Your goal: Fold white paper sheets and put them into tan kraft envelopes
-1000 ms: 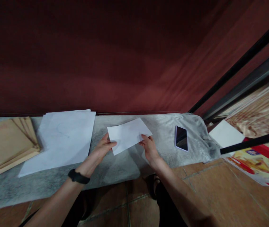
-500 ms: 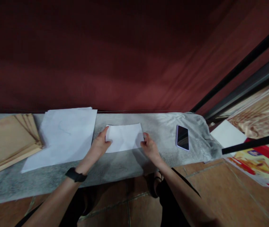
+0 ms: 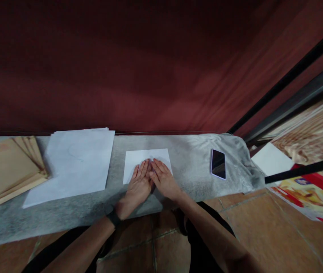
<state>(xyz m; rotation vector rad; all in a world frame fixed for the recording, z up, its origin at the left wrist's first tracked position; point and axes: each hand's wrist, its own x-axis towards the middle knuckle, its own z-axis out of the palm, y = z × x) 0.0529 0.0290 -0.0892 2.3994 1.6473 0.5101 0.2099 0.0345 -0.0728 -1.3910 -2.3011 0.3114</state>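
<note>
A small white sheet of paper, which looks folded, lies on the grey cloth of the bench. Flat on its left and lower part rests my left hand, fingers stretched out and pointing away from me. My right hand lies flat beside it on the paper's right side, its fingers extended and leaning toward the left ones. Both hands touch near the middle of the sheet and cover much of its lower half. Neither hand grips anything.
Left of the hands lie larger white sheets, partly beside a stack of brown paper envelopes or bags. A phone lies to the right. Dark bars and a colourful printed box are at the far right. A dark red wall stands behind.
Both hands have let go of the paper's side edges and come together over its middle. They now lie flat on it with fingers outstretched.
</note>
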